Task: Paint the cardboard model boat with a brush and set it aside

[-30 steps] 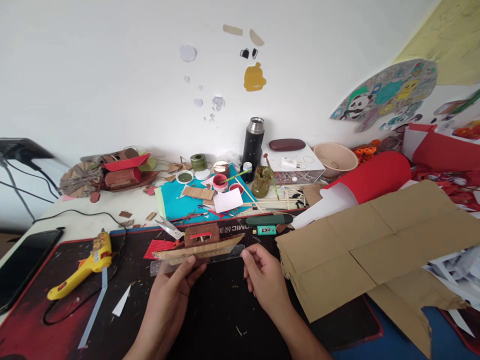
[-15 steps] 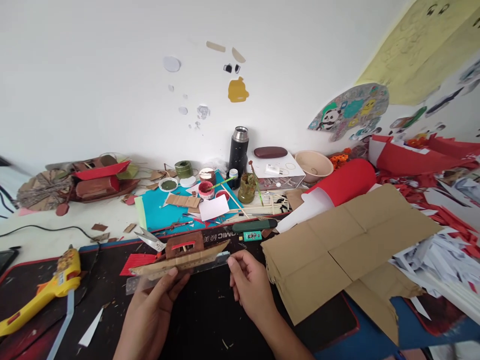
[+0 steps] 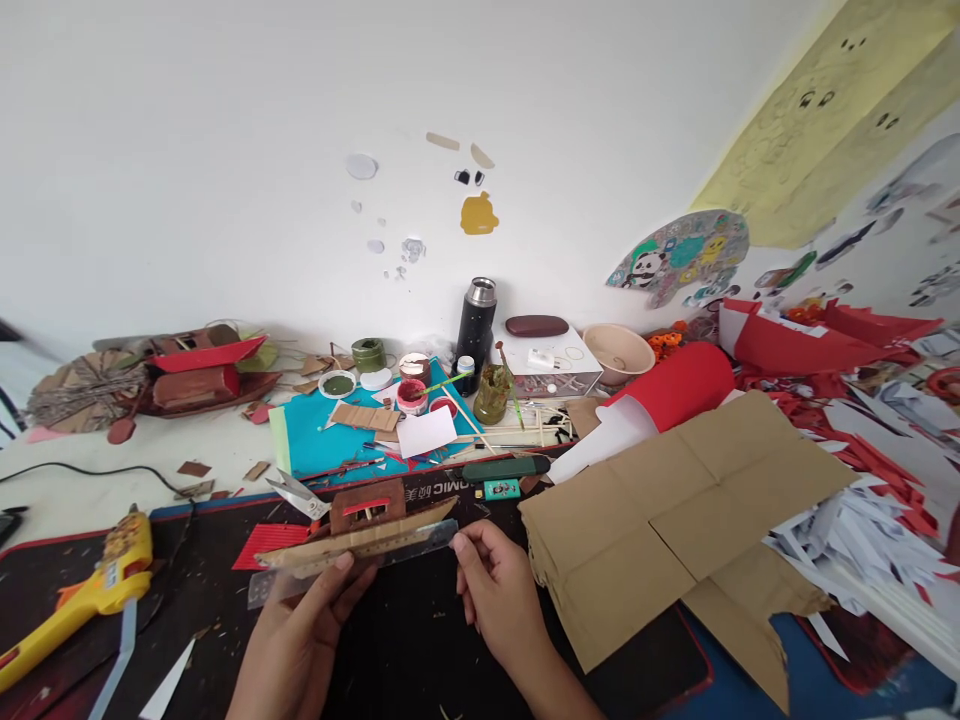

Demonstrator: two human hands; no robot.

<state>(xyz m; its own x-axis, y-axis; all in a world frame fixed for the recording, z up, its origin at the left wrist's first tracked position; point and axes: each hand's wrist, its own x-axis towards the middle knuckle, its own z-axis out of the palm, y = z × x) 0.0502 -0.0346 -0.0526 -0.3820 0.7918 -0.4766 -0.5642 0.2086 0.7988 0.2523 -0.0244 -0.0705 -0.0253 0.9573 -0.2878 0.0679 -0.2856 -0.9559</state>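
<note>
A clear plastic ruler [image 3: 405, 548] runs slantwise across a boat-shaped cardboard strip [image 3: 390, 532]. My left hand [image 3: 300, 610] is closed on the ruler's left part, with the thumb on top and the fingers beneath. The ruler's right end is pinched between the thumb and fingertips of my right hand [image 3: 495, 590]. Just behind them sits a small brown model cabin [image 3: 367, 512] with a red strip on it. Whether the cabin is joined to the cardboard strip is unclear. Scissors [image 3: 300, 492] and a red corrugated piece [image 3: 266, 546] lie to the left.
A yellow glue gun [image 3: 112, 570] lies at the left on the dark mat. Large folded cardboard [image 3: 690, 500] covers the right side. Behind are paint pots [image 3: 412, 396], a black flask [image 3: 475, 325], a bowl [image 3: 619, 352] and finished-looking boat models [image 3: 195, 385]. Paper scraps heap at far right.
The whole view has shifted a little, with the wall items lower in the picture. Both hands keep hold of the ruler, almost unmoved against the cardboard strip.
</note>
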